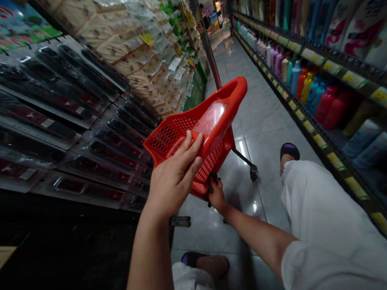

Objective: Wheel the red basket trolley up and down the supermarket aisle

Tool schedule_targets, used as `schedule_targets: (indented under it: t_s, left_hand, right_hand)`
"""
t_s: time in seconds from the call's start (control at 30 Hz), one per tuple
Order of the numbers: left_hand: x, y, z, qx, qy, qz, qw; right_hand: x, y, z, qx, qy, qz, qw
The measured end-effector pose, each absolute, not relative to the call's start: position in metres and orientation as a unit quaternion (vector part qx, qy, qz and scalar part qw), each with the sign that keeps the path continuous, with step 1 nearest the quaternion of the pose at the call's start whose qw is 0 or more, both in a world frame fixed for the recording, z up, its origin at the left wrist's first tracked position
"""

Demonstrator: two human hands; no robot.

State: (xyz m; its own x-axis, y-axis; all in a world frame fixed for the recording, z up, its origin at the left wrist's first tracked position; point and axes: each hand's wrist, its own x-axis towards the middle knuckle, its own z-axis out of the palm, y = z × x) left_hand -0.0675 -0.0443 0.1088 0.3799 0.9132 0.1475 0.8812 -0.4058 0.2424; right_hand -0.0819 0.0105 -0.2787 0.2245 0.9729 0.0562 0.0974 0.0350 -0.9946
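A red plastic shopping cart with perforated basket walls stands in front of me, its long rim and handle pointing up to the right. A clear panel is set into the handle. My left hand lies over the near end of the handle, fingers stretched out and touching the red plastic. Lower down, my right hand is closed around a black part at the cart's near lower corner; its exact shape is mostly hidden. One black caster shows on the floor to the right.
Packaged black-handled goods hang on the left rack. Stacked tissue packs rise behind it. Shelves of bottles line the right side. Grey tiled floor runs down the aisle. A person is far back.
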Motion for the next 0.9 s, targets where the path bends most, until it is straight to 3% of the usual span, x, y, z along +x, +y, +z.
schedule_targets:
  t_s: [0.17,0.3,0.53,0.77,0.9]
  left_hand:
    - [-0.073,-0.041,0.107,0.832,0.527,0.148,0.096]
    - [-0.081,-0.038,0.105,0.829,0.513,0.171,0.145]
    - [-0.089,-0.036,0.106,0.814,0.497,0.201,0.224]
    - [-0.087,-0.033,0.105,0.802,0.499,0.225,0.241]
    - [-0.085,-0.033,0.103,0.799,0.495,0.232,0.25]
  right_hand:
    - [-0.1,-0.02,-0.28,-0.539,-0.423,0.502,0.527]
    - [-0.108,-0.034,-0.247,-0.511,-0.406,0.536,0.536]
    - [-0.108,-0.052,-0.151,-0.42,-0.475,0.478,0.608]
    - [-0.105,-0.064,-0.168,-0.468,-0.489,0.477,0.56]
    - [-0.112,-0.065,-0.135,-0.438,-0.518,0.435,0.592]
